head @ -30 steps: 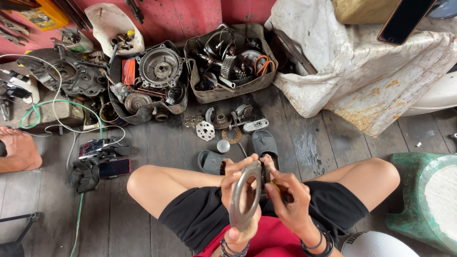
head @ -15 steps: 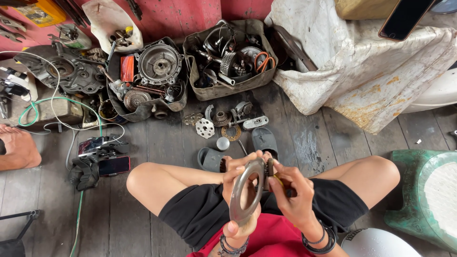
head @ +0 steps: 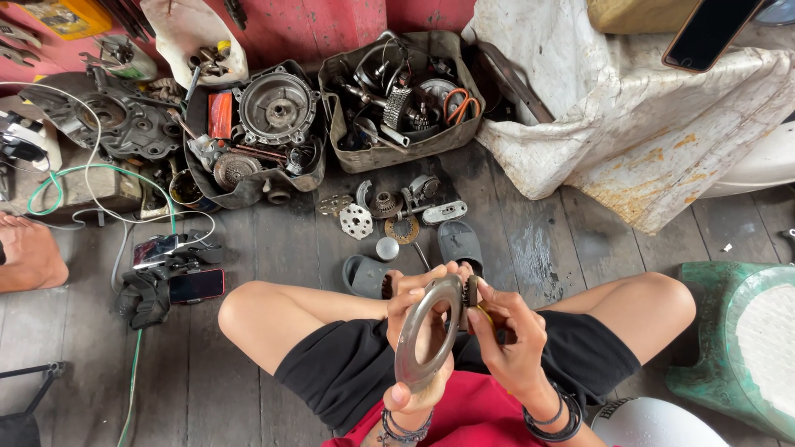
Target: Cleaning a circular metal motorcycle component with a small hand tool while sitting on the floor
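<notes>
Left hand (head: 411,331) grips the steel ring (head: 428,333) edge-on so its rim faces up, while right hand (head: 507,333) pinches a small gear (head: 471,291) against it (parts tray (head: 400,91) sits ahead on the floor).

The metal ring (head: 426,335) is dull silver-grey with a worn, smudged sheen, and the small gear (head: 472,291) beside it is dark steel. The shorts (head: 348,377) are black, the shirt (head: 468,414) red, and the wrist bracelets (head: 556,420) black. The floor (head: 273,248) is weathered grey planks with darker stains. The wall (head: 323,25) behind is faded red-pink. The cloth sack (head: 629,124) is off-white, blotched with rust-yellow. The stool (head: 704,364) is chipped green with a pale top. The sandals (head: 460,242) are grey. The cable (head: 91,170) is green, another white. The tray of parts (head: 397,99) is grimy grey-brown, with an orange wire loop (head: 458,105) inside.
</notes>
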